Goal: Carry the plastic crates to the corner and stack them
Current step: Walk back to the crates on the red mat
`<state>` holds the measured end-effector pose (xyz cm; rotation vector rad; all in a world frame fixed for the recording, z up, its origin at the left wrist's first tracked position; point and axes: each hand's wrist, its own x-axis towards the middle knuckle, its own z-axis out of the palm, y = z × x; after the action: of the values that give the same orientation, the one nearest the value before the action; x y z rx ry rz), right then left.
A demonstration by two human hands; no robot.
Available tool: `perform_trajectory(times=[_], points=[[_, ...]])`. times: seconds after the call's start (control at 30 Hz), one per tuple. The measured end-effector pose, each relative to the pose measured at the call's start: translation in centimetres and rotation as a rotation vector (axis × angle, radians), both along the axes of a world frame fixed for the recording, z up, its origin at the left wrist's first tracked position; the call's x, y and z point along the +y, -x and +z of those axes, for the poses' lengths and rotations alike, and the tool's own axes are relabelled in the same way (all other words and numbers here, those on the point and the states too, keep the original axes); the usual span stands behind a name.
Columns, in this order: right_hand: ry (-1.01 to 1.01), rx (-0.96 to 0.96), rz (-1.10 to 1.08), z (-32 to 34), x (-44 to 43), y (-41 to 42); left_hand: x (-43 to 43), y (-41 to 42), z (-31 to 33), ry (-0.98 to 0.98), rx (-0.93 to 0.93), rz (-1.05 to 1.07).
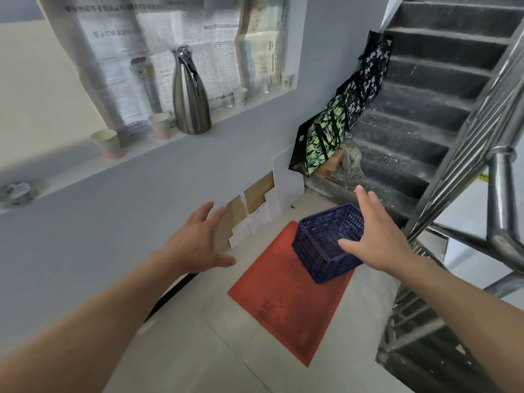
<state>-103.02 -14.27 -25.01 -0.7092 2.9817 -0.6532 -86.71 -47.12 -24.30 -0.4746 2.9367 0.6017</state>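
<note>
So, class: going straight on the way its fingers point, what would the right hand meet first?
The right hand likely meets the blue plastic crate at its far rim, else the lowest stair; depth unclear.

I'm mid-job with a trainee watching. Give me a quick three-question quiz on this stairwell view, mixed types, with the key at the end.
1. True or false: the blue crate stands on the red mat.
2. What does the left hand hold? A the crate, B the mat, C nothing.
3. Fill in: the steel jug stands on the window ____.

Key: 1 true; 2 C; 3 ledge.
</note>
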Motion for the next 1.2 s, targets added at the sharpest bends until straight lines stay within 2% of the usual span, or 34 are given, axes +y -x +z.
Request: perform_trajectory(times=[0.3,0.6,1.0,1.2], points=[[-0.115,-0.024,-0.012,0.6,4.6,11.5,5.6,12.6,0.0,-0.003,0.016,-0.007],[-0.126,-0.07,-0.087,-1.3,6.6,21.4,7.7,24.1,-2.4,-0.011,-0.042,-0.068],[-0.234,-0.167,-0.224,-6.6,3.0,38.8,2.7,44.8,-10.0,-0.142,-0.105,-0.167],[-0.255,-0.252,-0.248,-8.5,1.4,44.4,0.5,52.0,-12.3,-0.215,-0.164,-0.2]])
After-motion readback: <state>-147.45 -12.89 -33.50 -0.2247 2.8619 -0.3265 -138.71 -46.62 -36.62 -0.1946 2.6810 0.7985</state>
